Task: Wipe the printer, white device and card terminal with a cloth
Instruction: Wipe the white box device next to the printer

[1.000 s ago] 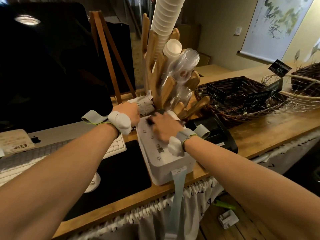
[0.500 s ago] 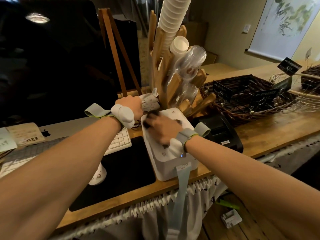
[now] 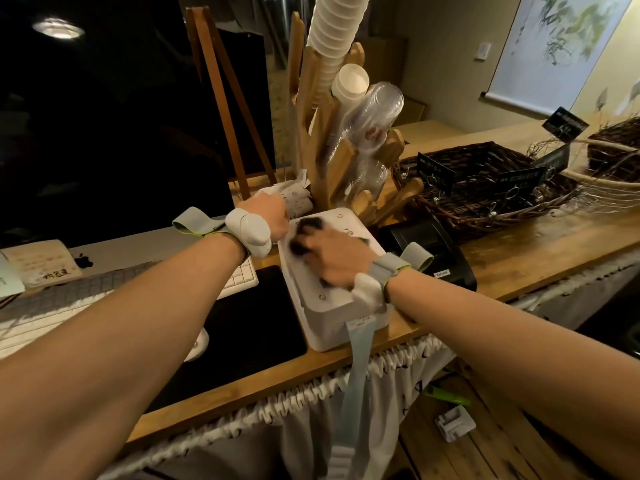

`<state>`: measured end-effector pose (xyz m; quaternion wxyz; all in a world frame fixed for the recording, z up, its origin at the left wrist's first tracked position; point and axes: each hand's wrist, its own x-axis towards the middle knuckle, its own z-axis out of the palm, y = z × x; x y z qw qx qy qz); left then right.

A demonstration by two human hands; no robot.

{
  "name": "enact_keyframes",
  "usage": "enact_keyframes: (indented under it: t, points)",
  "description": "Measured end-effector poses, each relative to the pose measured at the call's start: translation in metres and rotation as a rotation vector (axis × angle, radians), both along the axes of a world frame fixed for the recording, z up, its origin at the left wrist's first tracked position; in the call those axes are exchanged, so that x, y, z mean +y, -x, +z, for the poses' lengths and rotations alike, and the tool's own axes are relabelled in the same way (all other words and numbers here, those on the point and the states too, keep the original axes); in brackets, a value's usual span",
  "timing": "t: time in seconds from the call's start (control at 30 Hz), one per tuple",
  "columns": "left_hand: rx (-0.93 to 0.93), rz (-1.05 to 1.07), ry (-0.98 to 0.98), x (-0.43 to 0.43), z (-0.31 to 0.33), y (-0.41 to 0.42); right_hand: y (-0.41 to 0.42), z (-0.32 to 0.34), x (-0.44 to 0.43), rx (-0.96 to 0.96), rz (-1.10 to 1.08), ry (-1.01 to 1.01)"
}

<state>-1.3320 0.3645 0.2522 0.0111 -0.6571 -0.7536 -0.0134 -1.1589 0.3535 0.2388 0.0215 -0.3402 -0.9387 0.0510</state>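
A dark cloth is being pressed flat under the right hand, whose grip is closed on it with the fingers spread over the fabric; the hand is blurred, so a wiping stroke is judged to be under way. The cloth is lying on the top of the white device, just below the middle of the frame, with dark fabric showing beyond the fingertips toward the device's far left corner. The left hand is being held at the device's far left edge, curled beside rolls of paper; whether its grip is clenched on anything cannot be told.

For the step to be done well, the cloth should be kept flat and broad under the palm, and overlapping strokes should be carried from the far edge toward the near one, so that the corners and the sides are being covered too. The device should be steadied by the left hand so that it is not being pushed along the wooden surface. The black printer is sitting just right of the device, behind the right wrist. The card terminal cannot be identified with certainty.
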Motion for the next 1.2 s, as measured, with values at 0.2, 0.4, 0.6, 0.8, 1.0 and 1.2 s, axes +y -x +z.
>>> enact_keyframes:
  t: [0.2,0.4,0.6,0.8,1.0,1.2]
  points:
    - [-0.024,-0.055,0.011,0.003,0.0,-0.005,-0.015,0.0,-0.003,-0.044,-0.12,0.051]
    - [-0.034,-0.058,0.013,0.003,-0.004,-0.004,-0.032,0.001,-0.004,0.053,-0.229,0.077]
    - [-0.007,-0.067,-0.006,0.003,-0.006,-0.003,-0.037,-0.001,-0.008,0.137,-0.282,0.084]
    - [0.004,-0.058,0.032,0.001,-0.007,-0.003,-0.045,-0.002,-0.003,0.167,-0.266,0.138]
    - [0.007,-0.086,0.056,-0.001,-0.005,-0.007,-0.026,0.001,-0.006,0.065,-0.156,0.141]
    - [0.008,-0.098,0.043,-0.003,0.0,-0.003,-0.01,-0.003,-0.014,0.095,0.042,0.149]
